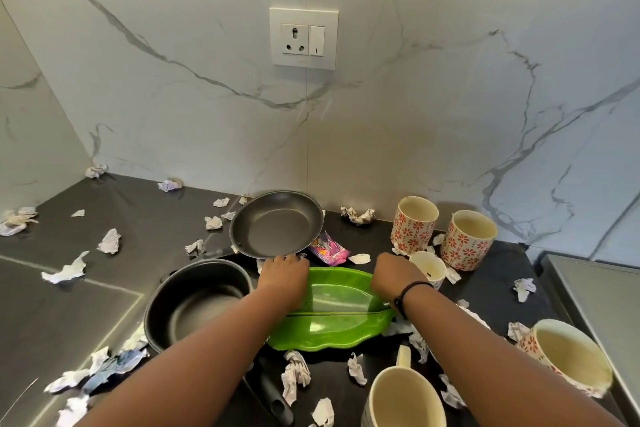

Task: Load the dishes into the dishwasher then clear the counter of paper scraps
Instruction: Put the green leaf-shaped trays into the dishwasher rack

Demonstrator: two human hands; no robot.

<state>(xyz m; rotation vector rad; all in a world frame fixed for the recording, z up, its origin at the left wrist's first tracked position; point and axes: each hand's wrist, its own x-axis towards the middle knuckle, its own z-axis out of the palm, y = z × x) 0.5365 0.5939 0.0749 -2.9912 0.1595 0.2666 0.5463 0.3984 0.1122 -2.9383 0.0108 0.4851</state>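
Note:
A green leaf-shaped plate (332,322) lies on the dark counter (86,288) in front of me. My left hand (284,274) curls over its far left rim, close to the near edge of a tilted grey frying pan (277,224). My right hand (394,274) curls over the plate's far right rim; the fingertips of both hands are hidden. A black pot (197,302) stands left of the plate. Two red-flowered mugs (414,224) (469,239) and a small cream cup (427,267) stand at the back right. Several crumpled paper scraps (109,241) litter the counter.
A cream mug (405,399) and another flowered mug (568,354) lying on its side are near the front right. A pink wrapper (327,250) lies under the pan's edge. A black handle (273,399) points toward me. A steel surface (595,288) borders the right; a wall socket (304,37) sits above.

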